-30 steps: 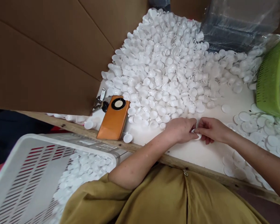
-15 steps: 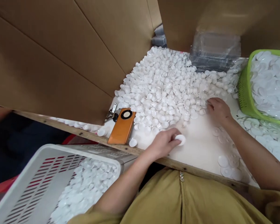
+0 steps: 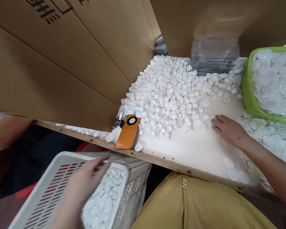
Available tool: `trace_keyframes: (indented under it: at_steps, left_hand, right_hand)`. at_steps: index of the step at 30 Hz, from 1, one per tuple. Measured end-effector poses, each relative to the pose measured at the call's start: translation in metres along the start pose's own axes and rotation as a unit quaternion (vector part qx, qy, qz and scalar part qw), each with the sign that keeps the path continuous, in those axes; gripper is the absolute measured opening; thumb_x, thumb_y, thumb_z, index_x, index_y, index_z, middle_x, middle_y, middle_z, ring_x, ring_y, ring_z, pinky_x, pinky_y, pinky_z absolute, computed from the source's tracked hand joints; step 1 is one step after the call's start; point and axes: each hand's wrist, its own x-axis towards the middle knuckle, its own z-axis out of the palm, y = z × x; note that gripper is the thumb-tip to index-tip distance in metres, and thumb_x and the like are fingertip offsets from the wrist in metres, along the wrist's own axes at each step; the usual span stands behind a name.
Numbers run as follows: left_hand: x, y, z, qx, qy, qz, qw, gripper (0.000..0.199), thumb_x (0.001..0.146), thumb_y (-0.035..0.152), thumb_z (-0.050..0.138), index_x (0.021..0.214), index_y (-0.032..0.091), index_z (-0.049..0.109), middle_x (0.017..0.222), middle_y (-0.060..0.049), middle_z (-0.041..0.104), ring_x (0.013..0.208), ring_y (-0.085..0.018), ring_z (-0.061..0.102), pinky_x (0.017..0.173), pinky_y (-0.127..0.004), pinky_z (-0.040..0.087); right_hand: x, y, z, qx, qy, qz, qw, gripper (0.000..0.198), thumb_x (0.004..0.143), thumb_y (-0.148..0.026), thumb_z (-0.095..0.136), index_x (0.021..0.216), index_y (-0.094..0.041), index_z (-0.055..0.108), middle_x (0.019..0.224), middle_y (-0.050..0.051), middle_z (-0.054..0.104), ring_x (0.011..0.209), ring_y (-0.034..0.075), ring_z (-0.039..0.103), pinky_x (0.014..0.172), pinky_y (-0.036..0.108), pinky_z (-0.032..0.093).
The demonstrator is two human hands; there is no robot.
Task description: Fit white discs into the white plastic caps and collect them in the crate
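Note:
Over the white plastic basket (image 3: pixel 62 156) hangs my left hand (image 3: pixel 85 179), slightly blurred, thumb and fingers apart with nothing visible between them. Small white plastic cup-shaped pieces (image 3: pixel 102 202) partly fill that basket below it. On the tabletop, my right hand (image 3: pixel 228 130) lies palm down with its fingers stretched out, at the right front of a large pile of similar white pieces (image 3: pixel 166 92). Its fingertips are close to the pile's edge. Flat white discs (image 3: pixel 232 175) are scattered near the right forearm.
A green basket (image 3: pixel 249 92) full of white discs stands at the right. An orange phone (image 3: pixel 127 135) and keys (image 3: pixel 118 120) lie by the wooden table edge (image 3: pixel 166 160). Cardboard panels (image 3: pixel 69 63) wall the back and left. Another person's arm (image 3: pixel 7 132) shows at far left.
My left hand has moved left and down from the table to above the white basket, and the white disc-like piece it held is gone from its fingers. My right hand has spread flat, slightly nearer.

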Motion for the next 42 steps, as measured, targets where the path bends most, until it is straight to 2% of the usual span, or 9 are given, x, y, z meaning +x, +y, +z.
trace_keyframes:
  at_steps: [5,8,11,15,19,27,32,37,42]
  left_hand:
    - [0.033,0.143,0.046,-0.177,0.014,0.272,0.946,0.029,0.091,0.036,0.046,0.104,0.019,0.065,0.097,-0.008,0.066,0.090,-0.020,0.063,0.081,-0.030,0.052]
    - [0.047,0.204,0.070,-0.190,0.025,0.343,0.920,0.029,0.089,0.025,0.051,0.116,0.020,0.061,0.104,-0.009,0.059,0.090,-0.018,0.061,0.079,-0.030,0.052]
    - [0.056,0.236,0.086,-0.155,0.034,0.357,0.921,0.034,0.085,0.019,0.055,0.118,0.021,0.059,0.104,-0.009,0.056,0.086,-0.018,0.059,0.076,-0.030,0.051]
    - [0.057,0.242,0.099,-0.145,0.057,0.365,0.918,0.028,0.087,0.018,0.052,0.114,0.022,0.059,0.098,-0.007,0.057,0.088,-0.018,0.056,0.077,-0.030,0.050]
    - [0.056,0.235,0.104,-0.176,0.061,0.379,0.906,0.027,0.086,0.017,0.050,0.111,0.021,0.059,0.100,-0.008,0.057,0.091,-0.019,0.055,0.079,-0.031,0.050]
    - [0.059,0.235,0.105,-0.195,0.042,0.405,0.892,0.024,0.089,0.034,0.055,0.107,0.022,0.065,0.101,-0.009,0.061,0.090,-0.021,0.057,0.081,-0.036,0.050]
    - [0.061,0.234,0.109,-0.236,0.032,0.394,0.887,0.019,0.091,0.020,0.047,0.095,0.019,0.066,0.097,-0.008,0.061,0.089,-0.017,0.058,0.078,-0.029,0.051]
    - [0.059,0.235,0.109,-0.184,0.046,0.371,0.909,0.021,0.091,0.024,0.047,0.101,0.022,0.065,0.095,-0.006,0.060,0.084,-0.016,0.059,0.072,-0.027,0.052]
    - [0.055,0.234,0.107,-0.207,0.039,0.363,0.908,0.021,0.092,0.025,0.048,0.101,0.021,0.066,0.103,-0.007,0.057,0.078,-0.013,0.060,0.072,-0.026,0.053]
  right_hand:
    - [-0.048,0.004,-0.030,-0.001,-0.042,0.021,0.999,0.024,0.093,-0.032,0.045,0.098,-0.022,0.067,0.099,0.008,0.067,0.086,0.024,0.064,0.073,0.036,0.048]
    - [-0.024,0.014,-0.036,0.015,0.008,0.085,0.996,0.029,0.094,-0.029,0.042,0.107,-0.020,0.066,0.114,0.010,0.066,0.094,0.025,0.064,0.077,0.036,0.049]
    - [0.028,0.025,-0.024,0.027,0.011,0.108,0.994,0.034,0.095,-0.021,0.037,0.114,-0.015,0.064,0.122,0.013,0.062,0.104,0.026,0.061,0.085,0.037,0.048]
    - [0.087,0.028,0.005,0.029,0.018,0.095,0.995,0.035,0.097,-0.027,0.039,0.125,-0.018,0.057,0.140,0.013,0.048,0.126,0.027,0.047,0.100,0.041,0.040]
    - [0.096,0.019,0.021,0.017,0.028,0.087,0.996,0.033,0.097,-0.031,0.038,0.123,-0.024,0.057,0.140,0.010,0.048,0.131,0.029,0.039,0.105,0.052,0.032]
    - [-0.005,0.022,0.007,-0.002,-0.019,0.035,0.999,0.038,0.094,-0.036,0.043,0.128,-0.025,0.058,0.142,0.013,0.047,0.128,0.030,0.045,0.101,0.049,0.039]
    - [-0.049,0.028,-0.016,0.048,0.009,0.028,0.998,0.034,0.095,-0.041,0.043,0.102,-0.022,0.070,0.119,0.013,0.064,0.112,0.029,0.058,0.091,0.045,0.047]
    - [-0.007,-0.008,-0.017,0.102,0.068,0.054,0.991,0.024,0.094,-0.030,0.046,0.092,-0.021,0.069,0.090,0.008,0.065,0.082,0.021,0.061,0.070,0.033,0.048]
    - [0.040,-0.054,0.005,0.058,0.032,0.000,0.998,0.020,0.092,-0.026,0.051,0.099,-0.017,0.068,0.094,0.011,0.062,0.085,0.024,0.057,0.074,0.034,0.043]
